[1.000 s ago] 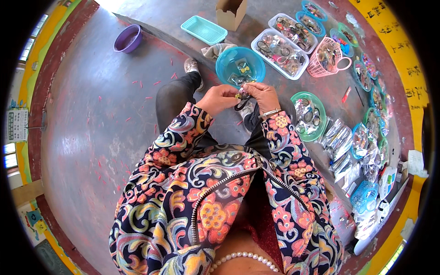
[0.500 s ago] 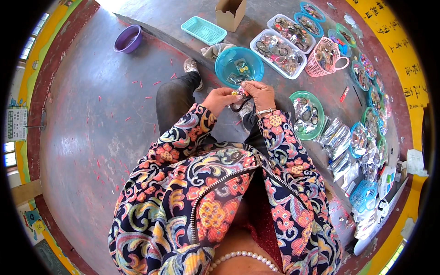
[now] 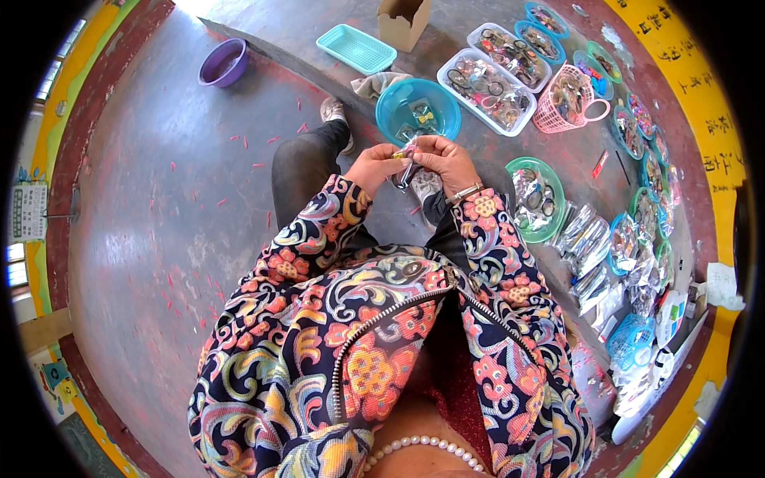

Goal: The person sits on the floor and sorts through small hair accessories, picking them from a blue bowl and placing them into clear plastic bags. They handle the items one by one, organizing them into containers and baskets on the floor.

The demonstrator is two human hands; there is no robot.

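My left hand (image 3: 378,168) and my right hand (image 3: 451,165) meet in front of my knees, both closed on one small item. It looks like a dark hair tie (image 3: 402,180) with a small pink and yellow ornament (image 3: 405,150) pinched between the fingertips. The dark loop hangs below my fingers and shines a little. What look like bits of clear plastic show by the fingertips, partly hidden. Just beyond my hands stands a blue basin (image 3: 384,107) holding several small bagged pieces, one with a yellow bow (image 3: 421,114).
Right of my legs sits a green bowl (image 3: 557,182) of hair ties, beside stacked clear packets (image 3: 584,237). White trays (image 3: 527,119), a pink basket (image 3: 551,122) and several filled bowls stand beyond. A turquoise tray (image 3: 325,41), cardboard box (image 3: 403,32) and purple basin (image 3: 232,76) are farther off.
My hands have shifted slightly left and drawn together over the hair tie. The dark loop now hangs more downward, and clear plastic shows at the fingertips.
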